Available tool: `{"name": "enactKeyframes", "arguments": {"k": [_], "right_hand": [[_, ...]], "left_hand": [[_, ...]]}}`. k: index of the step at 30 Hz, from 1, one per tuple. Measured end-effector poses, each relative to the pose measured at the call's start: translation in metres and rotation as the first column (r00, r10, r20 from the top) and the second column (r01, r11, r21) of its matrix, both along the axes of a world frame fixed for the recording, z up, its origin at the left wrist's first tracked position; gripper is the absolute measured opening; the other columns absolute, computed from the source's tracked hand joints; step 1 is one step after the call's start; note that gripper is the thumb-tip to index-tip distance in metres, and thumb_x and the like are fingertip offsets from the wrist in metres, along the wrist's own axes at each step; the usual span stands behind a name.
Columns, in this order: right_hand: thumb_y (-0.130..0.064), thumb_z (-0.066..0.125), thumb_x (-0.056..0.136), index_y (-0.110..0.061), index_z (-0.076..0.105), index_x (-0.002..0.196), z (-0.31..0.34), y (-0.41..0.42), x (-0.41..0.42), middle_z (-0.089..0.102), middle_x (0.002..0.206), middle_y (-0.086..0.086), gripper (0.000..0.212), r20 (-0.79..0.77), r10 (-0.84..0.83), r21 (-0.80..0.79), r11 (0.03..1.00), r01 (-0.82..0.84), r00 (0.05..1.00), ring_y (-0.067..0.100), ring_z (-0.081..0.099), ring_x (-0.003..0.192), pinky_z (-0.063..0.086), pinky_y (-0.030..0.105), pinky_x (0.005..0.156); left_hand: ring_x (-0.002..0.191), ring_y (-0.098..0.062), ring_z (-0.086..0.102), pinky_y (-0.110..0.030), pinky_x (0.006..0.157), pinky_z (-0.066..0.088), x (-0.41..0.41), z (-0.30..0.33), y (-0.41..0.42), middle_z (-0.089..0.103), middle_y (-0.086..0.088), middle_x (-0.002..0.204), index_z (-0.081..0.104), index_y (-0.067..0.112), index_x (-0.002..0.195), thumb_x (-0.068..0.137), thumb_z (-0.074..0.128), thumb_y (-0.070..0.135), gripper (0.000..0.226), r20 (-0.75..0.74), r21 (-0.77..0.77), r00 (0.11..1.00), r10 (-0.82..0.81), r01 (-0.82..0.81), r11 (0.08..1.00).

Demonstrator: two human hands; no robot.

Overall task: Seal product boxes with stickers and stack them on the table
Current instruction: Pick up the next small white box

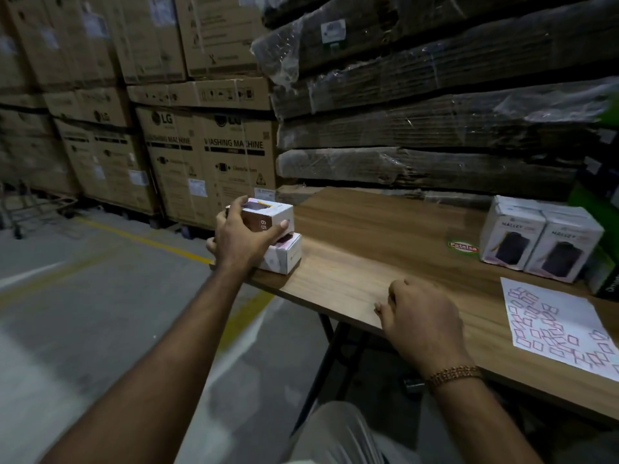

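Observation:
My left hand point(241, 234) grips a small white and brown product box point(269, 216) lying on top of another white box point(284, 254) at the left end of the wooden table point(351, 259). My right hand point(420, 324) rests near the table's front edge with fingers curled, holding nothing that I can see. A white sticker sheet point(556, 326) with several red-outlined stickers lies at the right. Two upright white product boxes point(539, 239) stand side by side at the back right.
Stacks of large cardboard washing-machine cartons point(207, 155) rise behind the table's left end. Wrapped flat cardboard bundles point(435, 122) are piled along the back. A round green and red label point(464, 246) is on the tabletop. Concrete floor with a yellow line point(140, 239) lies to the left.

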State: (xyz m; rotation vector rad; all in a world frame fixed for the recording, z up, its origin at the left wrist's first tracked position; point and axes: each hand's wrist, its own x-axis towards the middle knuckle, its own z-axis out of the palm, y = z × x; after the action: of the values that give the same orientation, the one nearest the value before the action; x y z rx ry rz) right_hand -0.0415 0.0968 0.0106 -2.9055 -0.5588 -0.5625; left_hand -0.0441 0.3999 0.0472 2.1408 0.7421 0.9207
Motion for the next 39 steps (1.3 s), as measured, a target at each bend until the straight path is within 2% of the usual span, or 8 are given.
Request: {"name": "enactKeyframes", "arguments": {"k": [5,8,11,14,19,29,33,39], "right_hand": [[-0.050,0.071,0.094,-0.029,0.071,0.106,-0.006,-0.022,0.013,0.070,0.105,-0.010,0.025,-0.150,0.101,0.332,0.942,-0.046,0.984,0.016,0.065,0.100,0.050,0.033,0.081],[-0.041,0.078,0.094,-0.030,0.072,0.120,0.001,-0.037,0.016,0.073,0.107,-0.013,0.029,-0.299,0.283,0.662,0.750,-0.016,0.911,0.006,0.068,0.101,0.055,0.029,0.089],[-0.030,0.080,0.094,-0.027,0.069,0.127,0.005,-0.041,0.010,0.072,0.113,-0.009,0.035,-0.244,0.407,0.845,0.534,-0.013,0.880,0.010,0.070,0.108,0.064,0.029,0.079],[-0.029,0.082,0.091,-0.038,0.060,0.140,0.006,-0.047,0.002,0.068,0.125,-0.015,0.055,-0.130,0.427,0.917,0.395,-0.055,0.895,0.006,0.064,0.119,0.061,0.026,0.080],[-0.039,0.083,0.087,-0.053,0.038,0.158,-0.001,-0.056,-0.005,0.054,0.150,-0.024,0.085,-0.011,0.389,0.859,0.476,-0.190,0.921,-0.005,0.048,0.139,0.047,0.043,0.114],[-0.023,0.084,0.090,-0.037,0.055,0.152,-0.011,-0.069,0.019,0.066,0.138,-0.020,0.070,0.043,0.334,0.878,0.437,-0.196,0.941,0.004,0.061,0.129,0.060,0.044,0.100],[-0.024,0.083,0.091,-0.036,0.053,0.154,-0.016,-0.070,0.029,0.063,0.145,-0.016,0.070,0.078,0.285,0.880,0.430,-0.200,0.955,0.007,0.058,0.134,0.061,0.044,0.100],[-0.018,0.082,0.092,-0.027,0.051,0.156,-0.022,-0.070,0.029,0.059,0.137,-0.034,0.072,0.105,0.255,0.863,0.457,-0.215,0.961,-0.003,0.060,0.125,0.063,0.039,0.094]], "left_hand": [[0.118,-0.023,0.059,-0.060,0.113,0.041,-0.009,0.015,-0.013,0.050,0.004,0.124,0.053,0.047,0.127,0.066,0.065,0.096,0.079,0.171,0.000,0.985,0.011,-0.011,1.000],[0.111,-0.014,0.065,-0.048,0.101,0.056,-0.018,0.027,-0.041,0.062,0.007,0.122,0.058,0.042,0.119,0.067,0.064,0.099,0.077,0.309,-0.062,0.948,-0.080,0.104,0.993],[0.102,-0.003,0.069,-0.025,0.081,0.056,-0.029,0.032,-0.082,0.071,0.011,0.114,0.066,0.032,0.114,0.085,0.064,0.084,0.060,0.395,-0.128,0.893,-0.214,0.285,0.950],[0.094,-0.010,0.073,-0.032,0.075,0.055,-0.029,0.019,-0.118,0.077,0.009,0.096,0.073,0.028,0.099,0.086,0.055,0.088,0.064,0.364,-0.178,0.867,-0.339,0.422,0.889],[0.095,-0.014,0.078,-0.041,0.086,0.064,-0.018,-0.005,-0.161,0.082,0.007,0.100,0.081,0.028,0.108,0.082,0.051,0.094,0.077,0.119,-0.416,0.764,-0.634,0.618,0.667],[0.062,0.013,0.068,-0.007,0.044,0.046,0.006,-0.009,-0.187,0.071,0.016,0.084,0.073,0.037,0.116,0.092,0.016,0.087,0.079,0.099,-0.428,0.672,-0.734,0.695,0.578],[0.085,0.006,0.074,-0.010,0.059,0.055,0.018,-0.019,-0.189,0.076,0.017,0.097,0.070,0.043,0.118,0.085,0.018,0.091,0.078,0.152,-0.367,0.615,-0.774,0.762,0.533],[0.114,-0.016,0.073,-0.044,0.086,0.066,0.026,-0.049,-0.189,0.074,0.007,0.123,0.066,0.038,0.132,0.083,0.042,0.097,0.080,0.214,-0.318,0.570,-0.793,0.809,0.495]]}}
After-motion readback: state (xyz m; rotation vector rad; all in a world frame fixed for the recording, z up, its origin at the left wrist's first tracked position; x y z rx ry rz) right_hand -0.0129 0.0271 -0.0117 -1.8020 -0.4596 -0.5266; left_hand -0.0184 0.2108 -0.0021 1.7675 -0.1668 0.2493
